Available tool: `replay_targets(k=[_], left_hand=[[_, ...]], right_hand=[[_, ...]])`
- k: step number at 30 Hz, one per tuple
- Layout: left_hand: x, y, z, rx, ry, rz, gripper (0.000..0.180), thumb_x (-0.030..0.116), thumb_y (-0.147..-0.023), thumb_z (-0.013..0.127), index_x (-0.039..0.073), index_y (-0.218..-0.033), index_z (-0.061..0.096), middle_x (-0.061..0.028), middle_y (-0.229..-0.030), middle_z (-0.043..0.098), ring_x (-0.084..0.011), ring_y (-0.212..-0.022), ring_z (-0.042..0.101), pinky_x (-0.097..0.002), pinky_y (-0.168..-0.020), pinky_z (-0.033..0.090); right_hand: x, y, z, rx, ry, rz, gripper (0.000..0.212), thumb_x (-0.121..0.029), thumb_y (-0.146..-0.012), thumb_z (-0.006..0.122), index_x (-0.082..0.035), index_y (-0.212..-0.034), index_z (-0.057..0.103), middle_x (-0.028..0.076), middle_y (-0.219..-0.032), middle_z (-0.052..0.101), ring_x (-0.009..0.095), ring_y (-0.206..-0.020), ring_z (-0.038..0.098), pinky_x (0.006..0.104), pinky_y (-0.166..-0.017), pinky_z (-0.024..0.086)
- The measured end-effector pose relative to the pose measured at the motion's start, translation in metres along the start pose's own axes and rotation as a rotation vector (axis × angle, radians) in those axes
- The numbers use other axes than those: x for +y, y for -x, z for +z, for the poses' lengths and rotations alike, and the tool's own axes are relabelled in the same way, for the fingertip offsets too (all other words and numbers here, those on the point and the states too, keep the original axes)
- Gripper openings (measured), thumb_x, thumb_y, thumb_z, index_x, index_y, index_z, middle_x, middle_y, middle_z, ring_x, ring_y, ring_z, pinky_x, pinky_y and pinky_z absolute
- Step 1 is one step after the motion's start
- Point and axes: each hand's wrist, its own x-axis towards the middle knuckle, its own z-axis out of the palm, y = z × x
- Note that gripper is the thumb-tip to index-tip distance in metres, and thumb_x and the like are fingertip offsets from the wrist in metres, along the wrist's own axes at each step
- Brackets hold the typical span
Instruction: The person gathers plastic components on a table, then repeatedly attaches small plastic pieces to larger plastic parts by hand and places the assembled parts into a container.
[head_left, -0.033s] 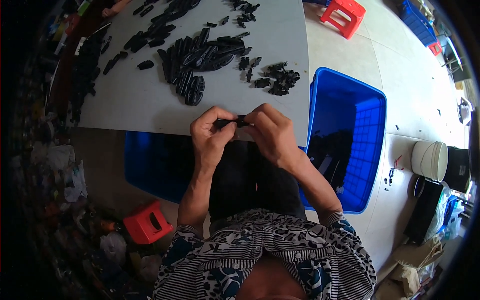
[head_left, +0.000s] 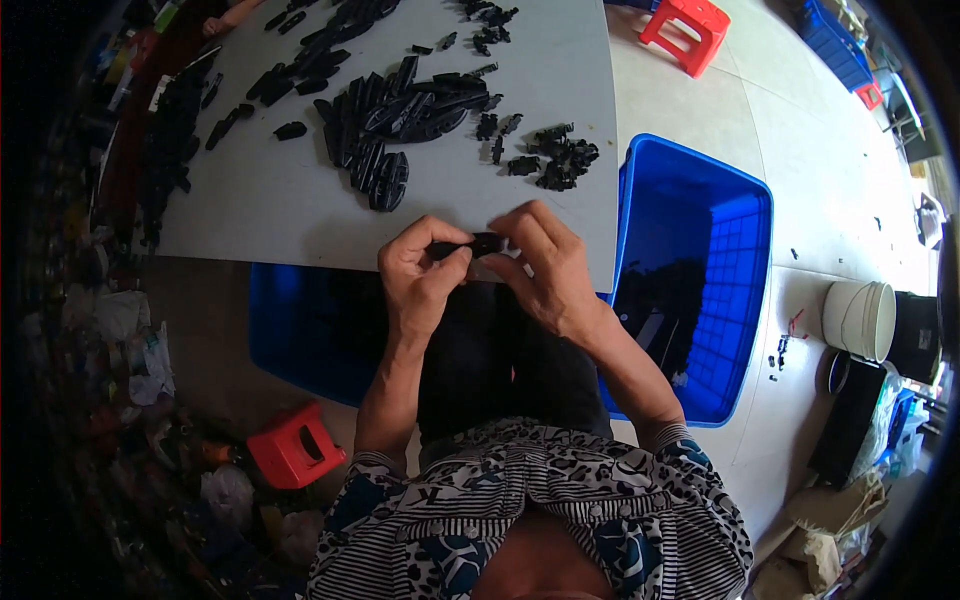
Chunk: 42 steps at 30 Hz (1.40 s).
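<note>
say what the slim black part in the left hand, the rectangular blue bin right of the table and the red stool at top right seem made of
Black part: probably hard plastic with a slight sheen, though partly hidden. Blue bin: likely rigid plastic, smooth at the rim, with a grid pattern on its wall. Red stool: apparently smooth plastic, given its even colour.

saw a pale grey, flat-topped table (head_left: 250, 205) and, to its right, a glossy floor of cream tiles (head_left: 815, 200) with thin joints. noticed a red plastic stool (head_left: 700, 15) beyond the table's right side and a second red plastic stool (head_left: 275, 455) at the lower left, near dim, blurred clutter (head_left: 120, 320). spotted a deep blue plastic bin with gridded walls (head_left: 733, 270) beside the table, and a round white bucket (head_left: 850, 322) farther right. found bright light at right, heavy shade at left.
</note>
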Motion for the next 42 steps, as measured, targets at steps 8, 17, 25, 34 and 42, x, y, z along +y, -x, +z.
replay_targets(k=[8,17,25,34,42], left_hand=[[0.001,0.016,-0.005,-0.001,0.072,0.029,0.009,-0.006,-0.081,0.057,-0.003,-0.088,0.062,-0.0054,-0.075,0.061,-0.0101,-0.061,0.060,-0.0208,-0.056,0.049],[-0.005,0.039,-0.066,-0.103,-0.122,-0.185,0.007,-0.004,-0.081,0.057,-0.002,-0.086,0.063,-0.0053,-0.073,0.060,-0.0100,-0.057,0.060,-0.0208,-0.054,0.048],[-0.004,0.031,-0.090,0.129,-0.826,-0.050,0.008,0.003,-0.082,0.064,0.000,-0.089,0.064,-0.0073,-0.087,0.061,-0.0136,-0.063,0.059,-0.0276,-0.056,0.045],[-0.019,-0.048,-0.035,0.425,-1.367,0.283,0.035,0.016,-0.072,0.077,0.006,-0.098,0.057,-0.0109,-0.094,0.050,-0.0280,-0.085,0.054,-0.0393,-0.072,0.045],[-0.021,-0.041,-0.035,0.415,-0.989,0.446,0.026,0.007,-0.072,0.073,0.003,-0.093,0.059,-0.0101,-0.097,0.052,-0.0284,-0.090,0.055,-0.0381,-0.075,0.046]], right_hand=[[0.001,-0.003,0.006,-0.135,-0.232,0.194,0.021,-0.009,-0.076,0.069,0.002,-0.086,0.055,0.015,-0.080,0.055,0.037,-0.072,0.056,0.0404,-0.063,0.045],[0.023,-0.030,-0.006,-0.169,0.051,-0.054,0.012,-0.009,-0.077,0.066,-0.003,-0.085,0.061,0.013,-0.082,0.056,0.033,-0.077,0.057,0.0389,-0.066,0.048],[0.093,-0.105,-0.029,-0.152,0.593,-0.027,0.026,0.001,-0.068,0.059,-0.009,-0.091,0.066,0.015,-0.094,0.056,0.033,-0.096,0.056,0.0422,-0.076,0.049],[0.095,-0.112,-0.023,-0.165,0.639,-0.102,0.014,-0.002,-0.070,0.061,-0.004,-0.084,0.061,0.013,-0.088,0.058,0.034,-0.092,0.057,0.0422,-0.074,0.049],[0.048,-0.067,-0.029,-0.076,-0.636,0.469,0.011,-0.001,-0.080,0.067,0.001,-0.089,0.060,0.006,-0.077,0.062,0.011,-0.067,0.060,0.0249,-0.055,0.050]])
